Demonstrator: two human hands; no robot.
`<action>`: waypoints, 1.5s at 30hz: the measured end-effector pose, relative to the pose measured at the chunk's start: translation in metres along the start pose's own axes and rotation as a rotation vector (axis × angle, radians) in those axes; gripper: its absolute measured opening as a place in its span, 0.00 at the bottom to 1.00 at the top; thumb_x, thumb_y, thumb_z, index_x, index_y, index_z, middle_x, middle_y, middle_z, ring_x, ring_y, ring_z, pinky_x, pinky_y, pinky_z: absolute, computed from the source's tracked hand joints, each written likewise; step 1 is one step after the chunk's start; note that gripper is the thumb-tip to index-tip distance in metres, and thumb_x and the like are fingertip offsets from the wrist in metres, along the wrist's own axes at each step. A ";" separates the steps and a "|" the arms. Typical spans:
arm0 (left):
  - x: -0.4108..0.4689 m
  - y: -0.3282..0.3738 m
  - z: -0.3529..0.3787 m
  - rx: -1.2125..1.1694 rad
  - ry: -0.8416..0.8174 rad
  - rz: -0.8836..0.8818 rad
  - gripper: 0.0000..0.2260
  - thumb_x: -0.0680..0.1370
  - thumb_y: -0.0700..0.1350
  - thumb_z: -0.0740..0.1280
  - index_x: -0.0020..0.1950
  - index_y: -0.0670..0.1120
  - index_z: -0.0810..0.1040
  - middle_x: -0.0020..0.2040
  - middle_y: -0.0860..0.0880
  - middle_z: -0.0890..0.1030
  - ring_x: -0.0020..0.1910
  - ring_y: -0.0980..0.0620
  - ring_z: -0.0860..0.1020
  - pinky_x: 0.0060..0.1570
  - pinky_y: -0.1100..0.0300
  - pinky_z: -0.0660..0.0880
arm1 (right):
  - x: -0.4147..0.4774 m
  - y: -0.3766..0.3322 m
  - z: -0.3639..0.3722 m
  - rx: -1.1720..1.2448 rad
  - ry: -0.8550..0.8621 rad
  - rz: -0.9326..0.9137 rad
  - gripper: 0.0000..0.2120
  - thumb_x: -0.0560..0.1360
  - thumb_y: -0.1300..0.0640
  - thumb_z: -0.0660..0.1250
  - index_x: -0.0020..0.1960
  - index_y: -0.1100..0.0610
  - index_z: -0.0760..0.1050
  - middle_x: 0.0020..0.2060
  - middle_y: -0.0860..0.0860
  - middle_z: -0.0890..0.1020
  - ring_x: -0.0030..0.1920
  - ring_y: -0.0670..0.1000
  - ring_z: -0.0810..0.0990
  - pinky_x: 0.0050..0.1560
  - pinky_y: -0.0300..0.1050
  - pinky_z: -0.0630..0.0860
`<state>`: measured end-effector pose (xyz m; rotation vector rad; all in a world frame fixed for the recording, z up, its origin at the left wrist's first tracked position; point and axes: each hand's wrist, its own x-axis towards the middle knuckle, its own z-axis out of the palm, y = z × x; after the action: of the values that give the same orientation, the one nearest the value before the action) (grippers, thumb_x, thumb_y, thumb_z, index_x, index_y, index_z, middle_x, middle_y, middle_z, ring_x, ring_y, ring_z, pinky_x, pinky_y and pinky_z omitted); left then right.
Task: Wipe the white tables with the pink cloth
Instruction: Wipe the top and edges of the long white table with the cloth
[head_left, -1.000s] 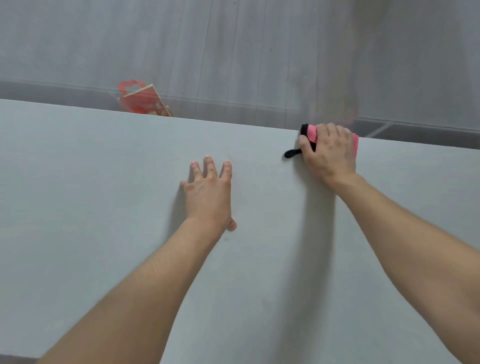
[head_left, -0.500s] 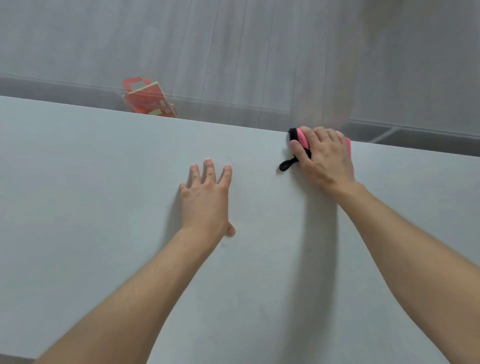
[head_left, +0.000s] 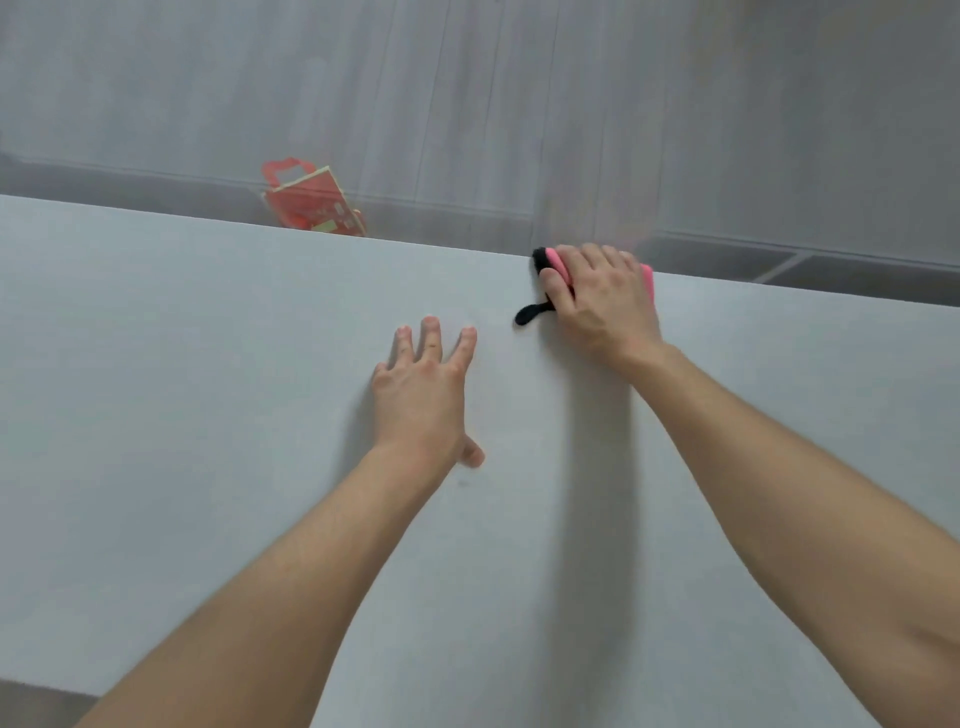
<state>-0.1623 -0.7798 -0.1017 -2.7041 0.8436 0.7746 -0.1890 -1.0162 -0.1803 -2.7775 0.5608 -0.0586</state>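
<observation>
Both outstretched; left hand (head_left: 421, 400) flat and splayed on white table (head_left: 208, 415); right hand (head_left: 602, 304) clamps pink cloth (head_left: 559, 263).

No legible text; print on red carton (head_left: 311, 208) behind white table (head_left: 156, 364) blurred.

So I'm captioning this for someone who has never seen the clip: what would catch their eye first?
First the pink cloth with its black loop, bright against the pale surface, gripped under the right hand at the far edge of the white table. Next comes the left hand, spread flat near the table's middle. Beyond the far edge, a red carton with a handle sits on the grey floor.
</observation>
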 end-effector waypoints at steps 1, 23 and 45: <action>0.000 0.000 0.001 -0.004 0.003 0.002 0.69 0.63 0.67 0.85 0.87 0.58 0.39 0.89 0.45 0.42 0.88 0.38 0.46 0.78 0.42 0.67 | -0.015 0.032 -0.011 -0.039 0.014 0.048 0.22 0.87 0.42 0.53 0.69 0.52 0.77 0.59 0.53 0.82 0.61 0.59 0.76 0.69 0.55 0.66; -0.002 0.003 0.001 -0.021 0.010 -0.027 0.69 0.65 0.63 0.85 0.88 0.56 0.37 0.89 0.44 0.40 0.87 0.36 0.44 0.82 0.39 0.61 | -0.033 0.077 -0.031 -0.130 0.073 0.304 0.25 0.85 0.42 0.51 0.55 0.59 0.79 0.50 0.61 0.83 0.53 0.65 0.78 0.61 0.60 0.69; -0.019 0.038 -0.009 0.093 0.101 0.028 0.52 0.70 0.47 0.83 0.86 0.51 0.55 0.84 0.43 0.57 0.85 0.43 0.54 0.77 0.43 0.66 | -0.031 0.070 -0.034 -0.138 -0.030 0.344 0.29 0.85 0.40 0.47 0.64 0.59 0.78 0.61 0.60 0.81 0.65 0.62 0.75 0.73 0.57 0.62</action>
<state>-0.1934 -0.8045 -0.0857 -2.6731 0.9174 0.5929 -0.2466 -1.0754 -0.1687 -2.7617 1.0610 0.1004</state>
